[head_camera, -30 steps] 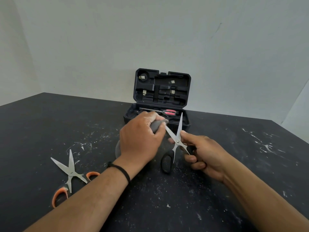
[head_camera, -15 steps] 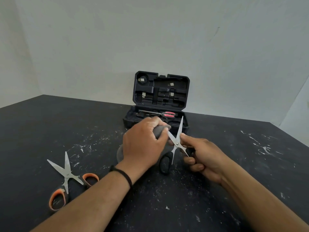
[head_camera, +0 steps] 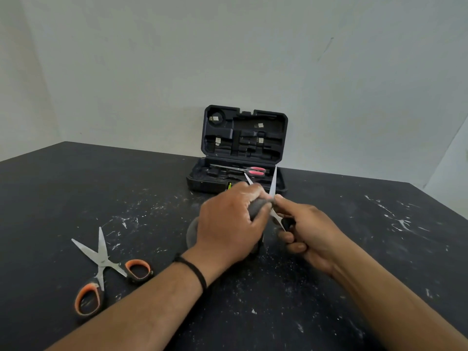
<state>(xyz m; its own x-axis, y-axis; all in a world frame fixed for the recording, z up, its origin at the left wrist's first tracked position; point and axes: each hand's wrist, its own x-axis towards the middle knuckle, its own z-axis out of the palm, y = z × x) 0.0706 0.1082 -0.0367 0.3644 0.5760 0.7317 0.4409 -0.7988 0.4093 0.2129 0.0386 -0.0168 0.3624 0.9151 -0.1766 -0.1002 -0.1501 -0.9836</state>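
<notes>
Centre of frame, above the table (head_camera: 76,186). Scissors (head_camera: 274,184) are held by the right hand (head_camera: 309,231), fingers curled round one black handle, thumb and forefinger set up by the pivot. The blades are spread in a V with both tips pointing up and away from the person. The second handle hangs low, mostly hidden under the left hand (head_camera: 228,224).

A grey stone (head_camera: 258,207) is wrapped in the left hand, fingers closed over it. One rounded end shows at the fingertips and the other end pokes out left of the wrist. That near end is laid against the right-hand blade, just above the pivot. Contact is judged likely, but motion blur leaves the exact spot unclear.

Judgement: an edge is being sharpened. The blades are probably spread so that one edge is exposed to the stone. The grip near the pivot would steady the blade against the stroke, and the tips are turned away for safety.

The stone lies just left of the right hand, touching or nearly touching its forefinger.

Lower left: orange scissors (head_camera: 103,264) lie open on the table, well apart from the hands. Upper centre, behind the hands: a black case (head_camera: 243,138) stands open, with red scissors (head_camera: 254,171) laid in its tray. White flecks are scattered over the table.
</notes>
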